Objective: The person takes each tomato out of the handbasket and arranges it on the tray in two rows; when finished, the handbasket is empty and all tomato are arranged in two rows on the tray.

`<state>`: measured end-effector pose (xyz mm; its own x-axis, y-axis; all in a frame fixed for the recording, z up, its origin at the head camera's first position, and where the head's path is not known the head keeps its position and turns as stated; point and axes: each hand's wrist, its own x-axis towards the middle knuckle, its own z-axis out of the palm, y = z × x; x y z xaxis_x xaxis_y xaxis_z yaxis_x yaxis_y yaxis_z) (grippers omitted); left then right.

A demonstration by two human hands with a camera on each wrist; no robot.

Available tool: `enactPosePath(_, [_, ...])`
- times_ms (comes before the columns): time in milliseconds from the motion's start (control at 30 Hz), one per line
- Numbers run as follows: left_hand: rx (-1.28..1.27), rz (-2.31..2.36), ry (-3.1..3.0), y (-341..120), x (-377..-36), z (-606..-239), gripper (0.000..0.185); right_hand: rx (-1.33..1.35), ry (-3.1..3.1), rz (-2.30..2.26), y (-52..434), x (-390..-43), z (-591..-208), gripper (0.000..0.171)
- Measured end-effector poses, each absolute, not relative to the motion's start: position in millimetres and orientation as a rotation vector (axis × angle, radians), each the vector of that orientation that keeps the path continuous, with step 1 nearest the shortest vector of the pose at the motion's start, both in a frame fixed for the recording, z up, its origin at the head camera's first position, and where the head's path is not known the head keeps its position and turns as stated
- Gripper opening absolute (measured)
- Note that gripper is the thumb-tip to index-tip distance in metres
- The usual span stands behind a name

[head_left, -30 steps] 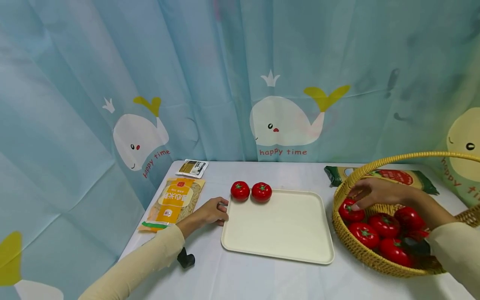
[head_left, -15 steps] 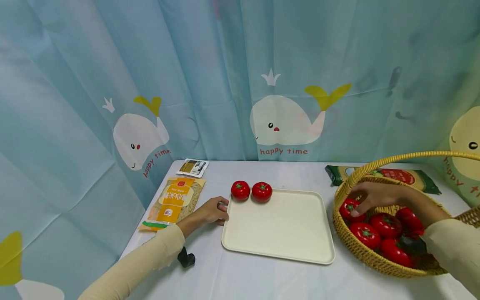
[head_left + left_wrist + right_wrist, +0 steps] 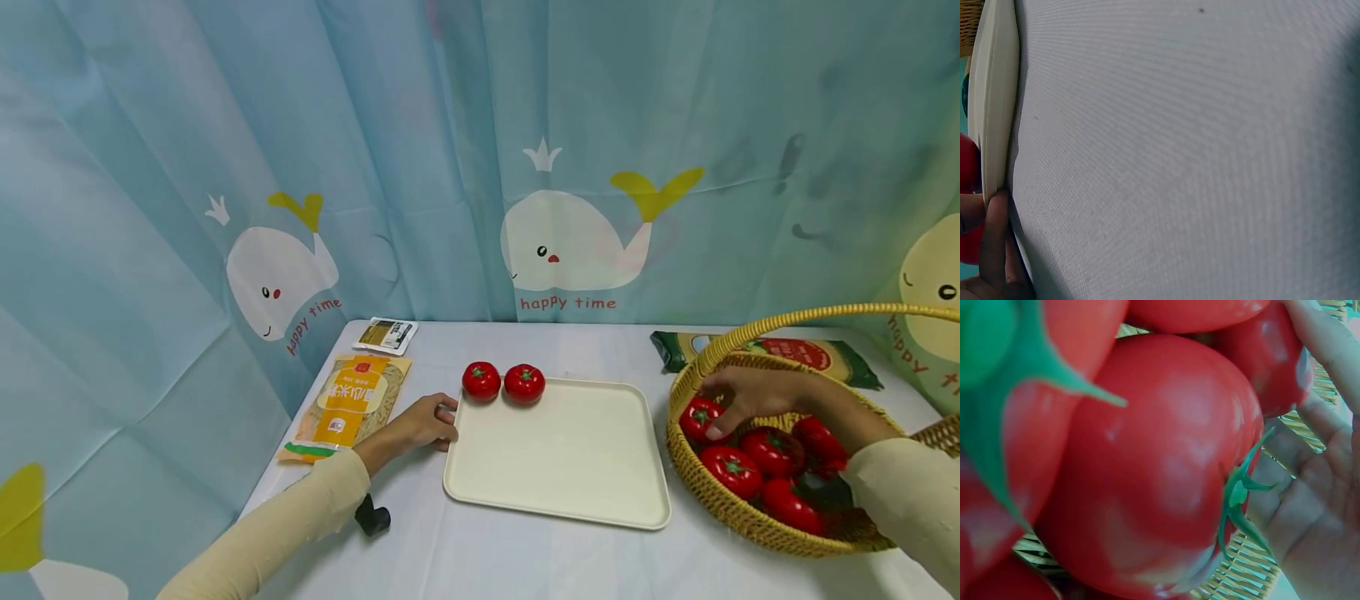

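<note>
Right hand (image 3: 757,393), the nearer: thumb and fingers curled about one tomato (image 3: 699,421), inside the basket (image 3: 693,483); its far fingertips are hidden, so we cannot judge how firmly. Left hand (image 3: 426,423), well apart from that tomato: pinching the edge of the tray (image 3: 558,454). Tray: we place it between the hands, long axis running hand to hand.

Tray (image 3: 558,458) on bench (image 3: 525,558), two tomatoes (image 3: 524,384) side by side at its far left corner, left hand (image 3: 425,423) at its left edge. Basket (image 3: 723,518) right of tray, more tomatoes inside; right hand (image 3: 757,393) in basket, round the leftmost tomato (image 3: 697,417) there. Packet (image 3: 843,360) behind basket. Bag (image 3: 348,408) left of tray, pouch (image 3: 386,335) behind bag. Curtain (image 3: 435,208) behind bench.
</note>
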<state>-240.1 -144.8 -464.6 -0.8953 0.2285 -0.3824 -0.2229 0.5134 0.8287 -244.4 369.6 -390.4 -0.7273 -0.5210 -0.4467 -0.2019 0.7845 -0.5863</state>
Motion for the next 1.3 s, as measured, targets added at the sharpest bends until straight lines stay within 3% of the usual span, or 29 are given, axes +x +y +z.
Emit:
enactPosePath(233, [0.018, 1.376, 2.302, -145, -240, -463, 0.053, -0.567, 2.297, -0.76, 367, -246, -391, 0.062])
enactPosePath(433, [0.001, 1.364, 2.304, -145, -240, -463, 0.053, -0.53, 2.284, -0.798, 368, -246, -392, 0.058])
enactPosePath(767, [-0.003, 1.343, 2.315, -145, -240, -464, 0.052, -0.454, 2.308, -0.84, 369, -241, -388, 0.07])
enactPosePath(1000, [0.001, 1.332, 2.325, -144, -238, -463, 0.052, -0.409, 2.369, -0.805, 371, -236, -383, 0.09])
enactPosePath(1300, [-0.014, 1.314, 2.341, -144, -238, -461, 0.05, -0.431, 2.392, -0.897, 373, -230, -374, 0.087])
